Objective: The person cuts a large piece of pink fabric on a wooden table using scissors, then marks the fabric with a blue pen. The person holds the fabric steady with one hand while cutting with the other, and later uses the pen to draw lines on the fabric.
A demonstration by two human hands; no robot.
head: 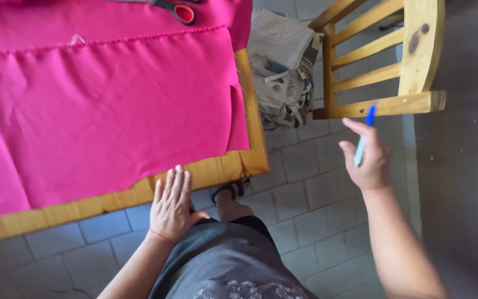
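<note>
Left hand (171,206) lies flat and spread, fingers together and pointing up toward the table (253,130), fingertips at or just over its near wooden edge; it grips nothing. A thin red band sits on that wrist. Right hand (367,158) is held out to the right, off the table and over the tiled floor (305,199), well apart from the left. It is closed around a pen (363,137), white barrel with a blue cap, pinched between thumb and fingers, blue end pointing up and away from the body. Pen sits in front of the lower rail of a wooden chair (383,61) as seen from above; cannot tell whether it touches the chair. Table is covered by pink cloth (106,105), in two overlapping layers with a frayed edge running across near the top; the lower right corner of the cloth has a slit and a ragged cut border, leaving a strip of bare wood along the near and right edges. Scissors (179,10) with red handles lie on the cloth at the top edge, only partly in view. A pile of grey-and-white patterned fabric (283,61) sits between table and chair. Person wears a dark grey garment; one sandalled foot (230,194) shows below the table corner.
</note>
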